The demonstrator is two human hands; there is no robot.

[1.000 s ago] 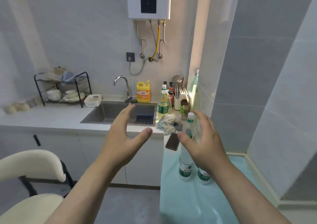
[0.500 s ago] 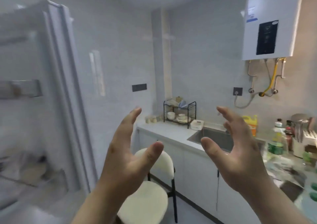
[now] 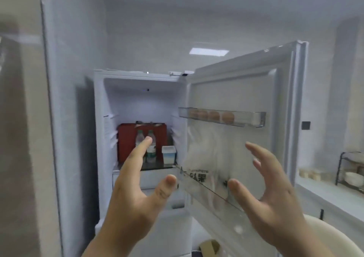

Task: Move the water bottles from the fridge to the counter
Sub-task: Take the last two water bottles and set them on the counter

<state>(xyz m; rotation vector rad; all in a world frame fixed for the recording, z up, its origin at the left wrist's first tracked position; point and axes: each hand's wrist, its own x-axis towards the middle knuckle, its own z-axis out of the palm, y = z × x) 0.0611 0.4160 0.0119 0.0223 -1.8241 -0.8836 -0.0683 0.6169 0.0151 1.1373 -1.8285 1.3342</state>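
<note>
The white fridge (image 3: 99, 138) stands in front of me with its door (image 3: 246, 91) swung open to the right. Two clear water bottles with green labels stand side by side on a shelf inside, the left bottle (image 3: 139, 139) and the right bottle (image 3: 151, 148), in front of a red box (image 3: 126, 140). My left hand (image 3: 136, 193) is raised before the shelf, fingers spread, holding nothing, its fingertips overlapping the bottles in view. My right hand (image 3: 271, 195) is open and empty in front of the door.
A small white tub (image 3: 168, 154) sits right of the bottles. The door's upper rack (image 3: 222, 117) holds eggs; a white bag (image 3: 206, 158) fills the lower rack. A counter (image 3: 327, 193) with a dish rack (image 3: 352, 170) runs at the right, a cream chair (image 3: 334, 239) below it.
My view has swung left from the sink counter, past the chair, to the open fridge. Both hands stayed raised, open and empty.
</note>
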